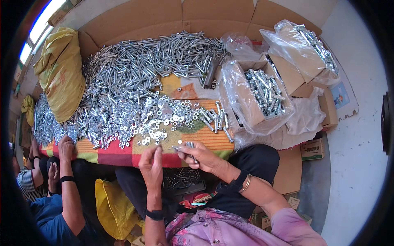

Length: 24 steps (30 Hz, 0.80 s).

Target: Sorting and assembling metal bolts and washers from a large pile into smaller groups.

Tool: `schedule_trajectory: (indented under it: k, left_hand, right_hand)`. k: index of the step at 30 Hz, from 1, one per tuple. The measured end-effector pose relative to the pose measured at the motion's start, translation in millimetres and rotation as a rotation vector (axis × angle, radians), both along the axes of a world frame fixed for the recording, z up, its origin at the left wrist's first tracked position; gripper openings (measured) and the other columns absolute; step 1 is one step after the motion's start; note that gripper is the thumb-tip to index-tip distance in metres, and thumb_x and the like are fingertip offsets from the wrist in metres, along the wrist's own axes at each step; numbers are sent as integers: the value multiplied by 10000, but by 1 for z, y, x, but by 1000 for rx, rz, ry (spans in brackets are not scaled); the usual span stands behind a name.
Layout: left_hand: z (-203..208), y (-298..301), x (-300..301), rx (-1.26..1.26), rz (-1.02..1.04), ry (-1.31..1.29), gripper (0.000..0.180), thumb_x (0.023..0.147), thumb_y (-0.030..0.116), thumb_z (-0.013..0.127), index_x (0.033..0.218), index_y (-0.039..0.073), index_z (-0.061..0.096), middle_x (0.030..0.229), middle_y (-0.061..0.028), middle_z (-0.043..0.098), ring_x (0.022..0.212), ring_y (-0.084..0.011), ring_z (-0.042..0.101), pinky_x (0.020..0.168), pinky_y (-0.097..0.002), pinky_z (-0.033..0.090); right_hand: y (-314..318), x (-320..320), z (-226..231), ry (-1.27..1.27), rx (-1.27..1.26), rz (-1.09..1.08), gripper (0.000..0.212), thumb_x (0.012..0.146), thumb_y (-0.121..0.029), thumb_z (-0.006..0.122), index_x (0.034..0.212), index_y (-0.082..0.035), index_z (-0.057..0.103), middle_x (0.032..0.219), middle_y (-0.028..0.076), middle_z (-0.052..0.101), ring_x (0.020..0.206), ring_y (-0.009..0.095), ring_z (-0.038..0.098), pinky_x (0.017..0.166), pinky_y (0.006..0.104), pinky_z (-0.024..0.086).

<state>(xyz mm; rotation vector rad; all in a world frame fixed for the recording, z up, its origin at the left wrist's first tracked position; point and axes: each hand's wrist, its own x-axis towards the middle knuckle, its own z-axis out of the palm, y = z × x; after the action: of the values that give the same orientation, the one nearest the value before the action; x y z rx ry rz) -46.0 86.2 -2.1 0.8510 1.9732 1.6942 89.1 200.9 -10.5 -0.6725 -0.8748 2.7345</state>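
My left hand is raised at the front edge of the cloth-covered table, thumb and fingertips pressed together. Whatever it pinches, if anything, is too small to make out. Close by on the right, my right hand grips metal bolts, their ends showing past the fingers. Just beyond both hands lie loose flat washers and nuts. Several bolts fitted with sleeves rest on the orange striped cloth ahead of my right hand. A large heap of silvery bolts covers the table behind.
On the right, plastic-lined cardboard boxes hold finished-looking bolts. A yellow sack stands at the left, near a co-worker's hand at the heap. Below the table edge are a tray of dark bolts and a yellow bag.
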Motion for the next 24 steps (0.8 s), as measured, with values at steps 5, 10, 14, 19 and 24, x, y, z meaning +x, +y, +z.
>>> schedule_trajectory:
  k: [5,10,14,19,24]
  left_hand:
    - [-20,33,-22,-79,5,617,165,784,28,613,948,40,627,1011,-129,580,974,-303,535,843,-383,412]
    - [-27,44,-21,-161,-33,959,134,748,36,618,881,49,606,1014,-105,584,1000,-300,528,888,-433,367]
    - [-30,38,-20,-138,45,851,139,741,32,618,879,39,605,1010,-103,586,1006,-298,528,886,-426,370]
    - [-26,39,-22,-166,-38,1021,136,748,36,620,883,37,604,1020,-103,584,1014,-293,527,888,-427,370]
    - [-26,39,-24,-188,-83,1034,135,759,52,624,892,35,604,1038,-101,581,1030,-293,520,901,-429,365]
  right_hand:
    - [1,-2,5,60,-174,-97,203,921,-244,527,1012,-62,532,737,-6,514,437,7,360,333,141,269]
    - [9,3,-1,152,-244,-142,229,916,-269,529,1039,-76,531,697,-20,479,419,13,322,343,139,264]
    - [4,-1,2,103,-290,-226,182,883,-237,580,1002,-101,558,661,-41,471,404,14,322,341,157,246]
    - [-2,-4,-1,44,-312,-247,173,876,-238,587,982,-106,554,661,-40,467,405,13,328,344,161,241]
    - [-3,-1,-3,133,-349,-182,206,882,-251,573,972,-68,542,601,-48,427,389,14,316,343,169,232]
